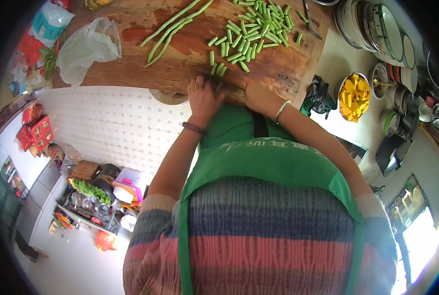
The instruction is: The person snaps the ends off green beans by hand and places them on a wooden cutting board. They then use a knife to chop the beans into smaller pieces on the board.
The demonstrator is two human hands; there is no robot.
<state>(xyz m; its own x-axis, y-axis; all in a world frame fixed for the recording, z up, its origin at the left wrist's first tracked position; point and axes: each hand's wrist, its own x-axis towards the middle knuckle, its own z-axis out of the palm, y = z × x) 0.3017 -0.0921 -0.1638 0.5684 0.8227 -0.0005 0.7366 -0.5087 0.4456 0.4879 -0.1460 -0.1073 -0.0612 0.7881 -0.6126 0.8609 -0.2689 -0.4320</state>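
Observation:
At the near edge of a wooden tabletop [131, 70], my left hand [203, 99] presses its bent fingers over green beans [219, 86]; most of what it holds is hidden beneath the fingers. To its right, my right hand [263, 97] is closed in a fist around what appears to be a knife [234, 92], its blade blurred and its handle covered. Just beyond the blade, short cut bean pieces [218, 69] lie side by side. Many more cut pieces [256, 33] are spread farther back. Uncut long beans [171, 35] lie to the left.
A crumpled clear plastic bag [90, 51] lies at the table's left end. A thin metal tool [311, 20] rests near the right edge. Beyond that edge are a bowl of yellow chunks [353, 96], stacked dishes [374, 29] and a wok [391, 155]. A crowded shelf [90, 217] stands lower left.

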